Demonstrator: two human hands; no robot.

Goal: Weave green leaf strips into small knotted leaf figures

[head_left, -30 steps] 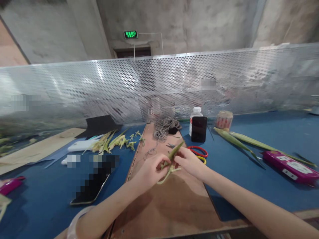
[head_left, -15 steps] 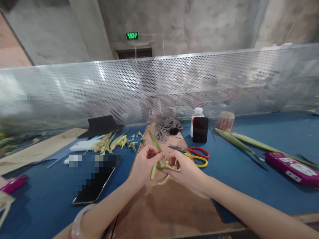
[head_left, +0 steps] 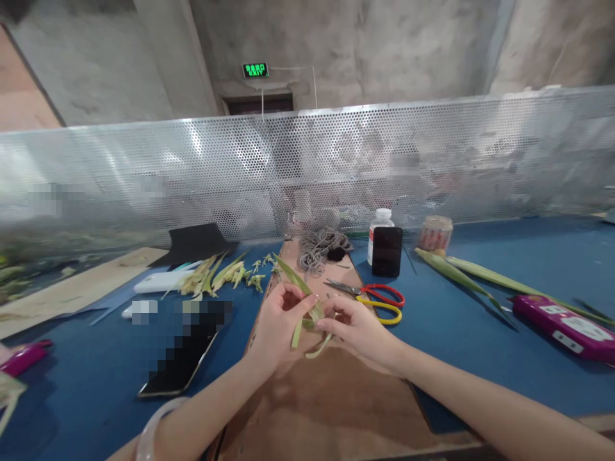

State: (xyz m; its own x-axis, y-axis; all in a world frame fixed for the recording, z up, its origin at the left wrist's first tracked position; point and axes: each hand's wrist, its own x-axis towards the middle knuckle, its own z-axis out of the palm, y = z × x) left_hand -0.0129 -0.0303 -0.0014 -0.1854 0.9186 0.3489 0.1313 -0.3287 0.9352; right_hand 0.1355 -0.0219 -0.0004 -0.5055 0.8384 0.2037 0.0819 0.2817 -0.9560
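Note:
A green leaf strip [head_left: 296, 279] slants up between my hands, its pointed tip toward the upper left. My left hand [head_left: 278, 320] pinches it, thumb across its face. From the right, my right hand [head_left: 358, 323] closes thumb and fingers on the strip's lower end. Thin leaf ends curl down below the fingers, over the brown wooden board [head_left: 312, 410]. How the lower part is folded is mostly hidden by my fingers. Just beyond my right hand lie scissors [head_left: 379, 301] with one red and one yellow handle loop.
Grey cord [head_left: 319, 246] lies heaped behind my hands. A white bottle [head_left: 383, 218], a black phone-like slab [head_left: 387, 253] and a jar [head_left: 436, 234] stand right. Long leaves [head_left: 451, 272] and a purple packet [head_left: 560, 326] lie farther right. Leaf pieces [head_left: 230, 272] and a phone [head_left: 185, 358] are left.
The leaf strip's tip has swung to the left and leans lower. My right fingers have closed in on its lower end, and the hands sit nearly where they were.

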